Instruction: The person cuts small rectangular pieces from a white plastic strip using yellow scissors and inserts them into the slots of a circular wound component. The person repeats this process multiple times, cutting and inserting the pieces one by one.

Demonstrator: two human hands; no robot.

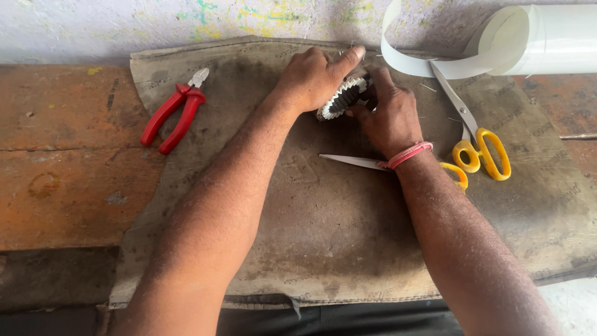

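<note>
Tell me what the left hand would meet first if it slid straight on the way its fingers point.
Probably the white sheet roll: the left hand points up-right toward its curled strip, though depth is unclear.

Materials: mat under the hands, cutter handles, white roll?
Mat: looks like coarse woven fabric, matte, stained, edges frayed. Cutter handles: glossy red, probably plastic or rubber sleeves over metal jaws. White roll: smooth thin sheet, paper or plastic film; cannot tell which.
</note>
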